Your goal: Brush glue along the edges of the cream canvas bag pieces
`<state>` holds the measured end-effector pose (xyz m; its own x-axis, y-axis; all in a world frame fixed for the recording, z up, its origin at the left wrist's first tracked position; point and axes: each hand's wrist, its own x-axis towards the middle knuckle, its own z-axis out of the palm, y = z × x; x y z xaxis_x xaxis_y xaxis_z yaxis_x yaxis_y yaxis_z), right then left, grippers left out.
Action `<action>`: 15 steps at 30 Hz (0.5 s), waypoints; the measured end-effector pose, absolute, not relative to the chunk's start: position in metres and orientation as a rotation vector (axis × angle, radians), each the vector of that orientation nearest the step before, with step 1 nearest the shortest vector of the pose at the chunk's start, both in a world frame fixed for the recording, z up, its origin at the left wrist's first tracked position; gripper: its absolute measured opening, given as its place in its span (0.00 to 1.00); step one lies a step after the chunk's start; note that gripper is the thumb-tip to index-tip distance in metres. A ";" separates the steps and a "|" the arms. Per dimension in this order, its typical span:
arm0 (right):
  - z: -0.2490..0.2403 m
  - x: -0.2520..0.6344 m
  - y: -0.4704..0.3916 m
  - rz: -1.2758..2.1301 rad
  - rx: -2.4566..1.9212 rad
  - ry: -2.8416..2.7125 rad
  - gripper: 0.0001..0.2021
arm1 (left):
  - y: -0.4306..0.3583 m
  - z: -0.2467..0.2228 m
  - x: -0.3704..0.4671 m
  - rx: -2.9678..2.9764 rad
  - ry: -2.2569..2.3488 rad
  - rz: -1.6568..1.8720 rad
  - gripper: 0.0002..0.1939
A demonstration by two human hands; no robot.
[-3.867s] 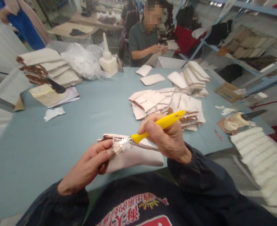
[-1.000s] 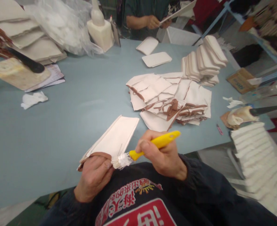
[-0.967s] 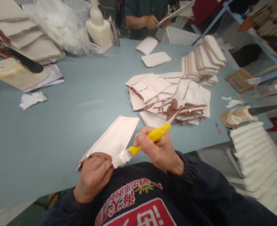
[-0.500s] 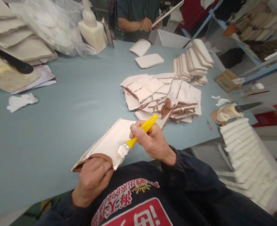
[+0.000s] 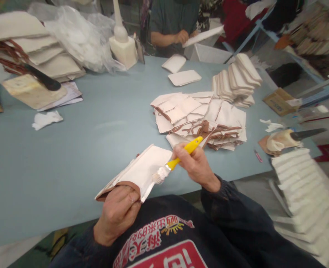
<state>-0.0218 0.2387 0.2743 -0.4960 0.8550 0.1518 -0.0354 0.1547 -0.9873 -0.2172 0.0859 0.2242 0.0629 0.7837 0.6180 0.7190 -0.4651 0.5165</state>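
A cream piece with a brown curved edge [image 5: 149,163] lies tilted near the table's front edge. My left hand [image 5: 121,210] grips its brown-edged lower end, with the fingertips partly hidden inside. In my right hand [image 5: 195,163] is a yellow-handled brush [image 5: 184,153], fingers closed round the handle. White paste coats the bristles, which are at the piece's right edge. Just beyond my right hand lies a heap of cream pieces with brown trim [image 5: 198,115].
Beyond the heap stand stacked cream pads [image 5: 235,80] and two loose pads [image 5: 184,77]. A white bottle [image 5: 123,50], plastic bag [image 5: 80,41] and glue-stained container [image 5: 32,89] sit back left. Across the blue table [image 5: 97,130], a person's hands hold a pale strip.
The brush in my right hand has moved up along the cream piece's right edge, away from my left hand. The whole view has shifted slightly.
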 end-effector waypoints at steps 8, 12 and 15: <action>0.260 -0.037 0.263 1.309 -0.450 -2.080 0.16 | 0.079 0.251 -0.210 1.952 1.493 1.342 0.15; 0.237 -0.070 0.257 1.104 -0.347 -2.263 0.15 | 0.070 0.255 -0.205 1.864 1.366 1.284 0.15; 0.234 -0.070 0.253 0.860 -0.432 -2.148 0.14 | 0.058 0.249 -0.216 1.672 1.351 1.206 0.09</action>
<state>-0.0701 0.2530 0.2339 -0.6481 0.5446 0.5323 0.0267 0.7148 -0.6988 -0.2155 0.0580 0.2486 0.0395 0.9681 0.2473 0.3551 -0.2449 0.9022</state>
